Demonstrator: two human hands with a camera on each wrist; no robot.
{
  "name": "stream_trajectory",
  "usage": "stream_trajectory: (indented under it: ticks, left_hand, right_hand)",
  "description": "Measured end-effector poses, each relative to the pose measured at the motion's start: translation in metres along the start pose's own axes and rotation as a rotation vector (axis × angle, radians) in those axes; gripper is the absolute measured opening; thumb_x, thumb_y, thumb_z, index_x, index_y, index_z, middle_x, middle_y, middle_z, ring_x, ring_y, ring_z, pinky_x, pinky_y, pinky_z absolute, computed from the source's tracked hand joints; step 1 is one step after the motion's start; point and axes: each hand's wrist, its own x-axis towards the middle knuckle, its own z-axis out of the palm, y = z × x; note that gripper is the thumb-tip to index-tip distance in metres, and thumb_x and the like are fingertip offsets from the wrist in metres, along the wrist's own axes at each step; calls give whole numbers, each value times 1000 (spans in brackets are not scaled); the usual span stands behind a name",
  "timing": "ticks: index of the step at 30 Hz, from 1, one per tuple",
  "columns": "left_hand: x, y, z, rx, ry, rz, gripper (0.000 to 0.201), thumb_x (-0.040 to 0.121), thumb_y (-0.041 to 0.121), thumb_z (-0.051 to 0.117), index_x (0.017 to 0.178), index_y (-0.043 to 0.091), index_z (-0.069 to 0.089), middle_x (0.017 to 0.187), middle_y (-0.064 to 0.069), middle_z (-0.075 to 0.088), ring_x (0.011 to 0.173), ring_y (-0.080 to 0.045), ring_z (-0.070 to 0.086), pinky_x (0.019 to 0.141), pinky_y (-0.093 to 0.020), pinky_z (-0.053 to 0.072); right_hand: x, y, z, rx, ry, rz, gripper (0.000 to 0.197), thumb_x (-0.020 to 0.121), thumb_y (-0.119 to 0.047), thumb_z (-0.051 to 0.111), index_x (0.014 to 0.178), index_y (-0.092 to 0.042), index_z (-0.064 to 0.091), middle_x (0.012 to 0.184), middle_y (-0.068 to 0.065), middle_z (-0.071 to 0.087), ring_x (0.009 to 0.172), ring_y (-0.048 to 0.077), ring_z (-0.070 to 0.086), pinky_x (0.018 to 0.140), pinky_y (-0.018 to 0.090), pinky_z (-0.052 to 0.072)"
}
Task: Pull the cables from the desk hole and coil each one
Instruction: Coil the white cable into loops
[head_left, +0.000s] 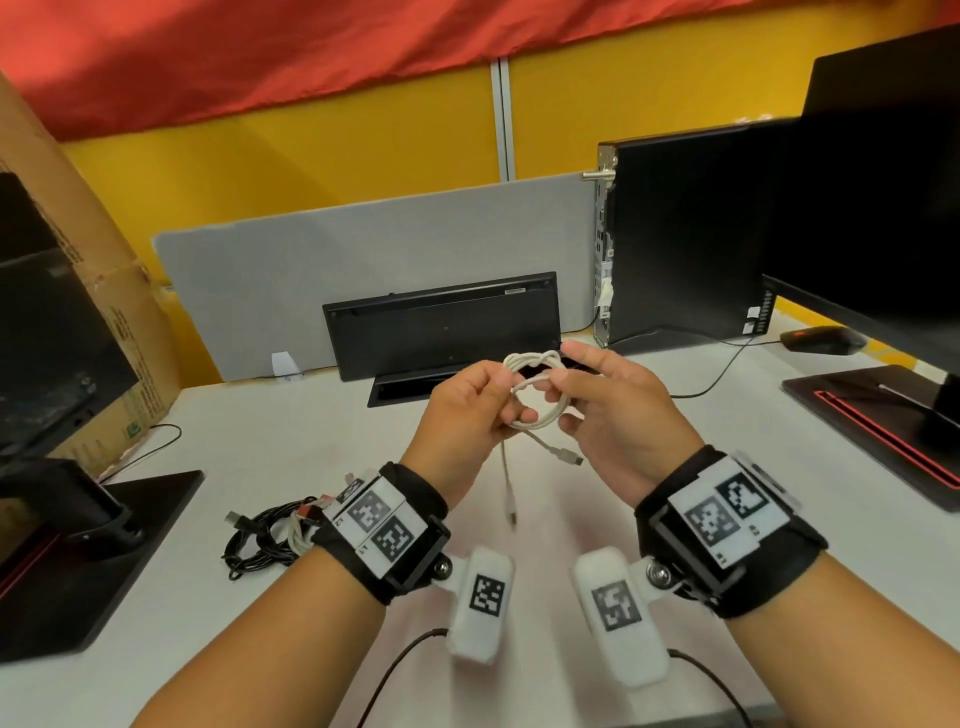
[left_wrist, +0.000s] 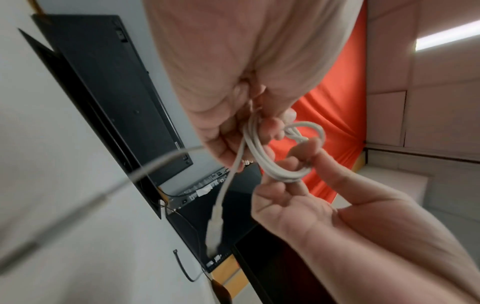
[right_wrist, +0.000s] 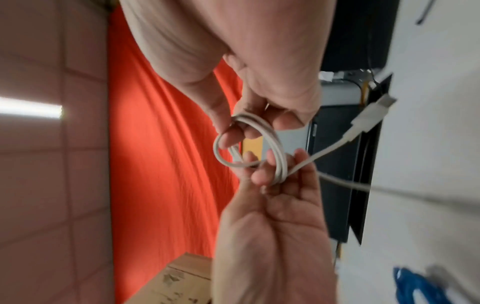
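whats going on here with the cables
A person is coiling a white cable above the desk. The left hand pinches the loops while the right hand works the cable around them; both plug ends hang loose below. A bundle of black cables already lies on the desk by the left wrist, near the open desk hole.

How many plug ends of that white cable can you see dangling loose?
2: both hang below the white cable coil the hands hold, one plug near the right hand, the other plug lower, over the desk.
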Motion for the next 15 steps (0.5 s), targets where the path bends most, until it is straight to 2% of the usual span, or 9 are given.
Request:
stream_trajectory:
  ticks: [2,4,5,7,9,11,13,15]
  left_hand:
    - [0,0,0,68,-25,-17,21,102,13,43,103,0,60,66,-4,52,71,-19,57,87,-41,54]
    - [0,-1,0,144,-20,-9,20,101,12,45,102,-1,61,67,-4,56,70,-18,58,79,-35,57]
    - [0,-1,0,188,0,8,20,101,12,46,100,0,62,67,-3,59,68,-16,60,73,-30,57]
    - [0,0,0,239,48,46,19,100,11,48,98,2,65,68,-4,63,65,-13,62,67,-24,56]
    - [1,1,-1,218,94,70,19,99,9,48,100,0,65,68,-6,64,64,-13,63,67,-26,57]
    - [0,2,-3,168,132,77,19,99,8,48,102,0,65,68,-6,63,65,-13,63,70,-31,59]
    - [-2,3,-4,125,150,75,20,100,9,47,102,1,65,71,-8,63,70,-17,64,74,-34,59]
    - [-2,4,-5,100,163,76,19,100,9,48,101,1,65,76,-12,62,77,-22,64,78,-38,60]
  right_hand:
    - [1,-4,2,265,-68,83,43,91,2,50,134,-6,46,77,12,58,67,18,55,66,32,41]
    - [-1,-6,4,295,-119,102,46,90,3,52,134,-6,42,64,6,54,55,15,57,58,30,48]
    - [-1,-5,6,217,-115,98,48,87,6,54,132,-7,44,64,5,58,53,13,59,55,28,50]
    - [0,-4,7,-44,-73,51,52,83,12,53,130,-11,49,82,6,66,64,12,63,57,26,51]
    - [2,-2,5,-403,-9,-92,49,84,9,55,128,-13,52,93,3,67,76,13,62,67,31,53]
    - [4,-1,2,-717,43,-273,39,83,3,62,117,-16,61,88,-4,69,77,10,65,73,31,57]
    - [7,-5,-3,-818,97,-328,21,81,-4,67,97,-17,71,78,-4,72,72,12,70,69,29,59]
    - [10,-10,-6,-709,120,-264,14,80,-1,69,78,-14,75,70,4,73,68,20,72,64,31,61]
